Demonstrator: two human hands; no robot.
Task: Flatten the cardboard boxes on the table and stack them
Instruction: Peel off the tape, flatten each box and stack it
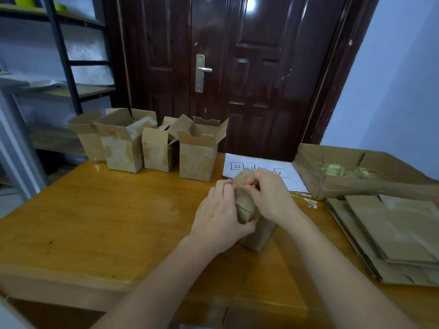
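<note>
Hands: both on one small brown cardboard box (255, 231), standing mid-table, nearest the camera.
Left hand (219, 218): fingers curled over the box's top left, thumb hooked under near the side; grips it, likely to brace the box.
Right hand (270, 194): fingers bent down onto the top edge, tips pinching at the flap or tape seam; exact contact hidden by knuckles.
Box vs grip: top half sits between the two palms, lower body sticks out below right wrist, base on the wooden yellow-brown table (114, 217).
Step, my read: opening the top seam so the box can collapse.
Flat stack (392, 236): flattened brown cardboard sheets piled at right table edge, well apart from the hands; probably the drop spot, within right-arm reach.
Large shallow cardboard tray (356, 176): behind the stack, yellowish contents, unclear.
White paper sign (263, 172): handwritten, just beyond the hands, partly covered by them.
Queue: four upright open-flapped cardboard boxes (147, 141) in a row at the far edge, not yet flattened.
Backdrop: dark brown panelled door (237, 67).
</note>
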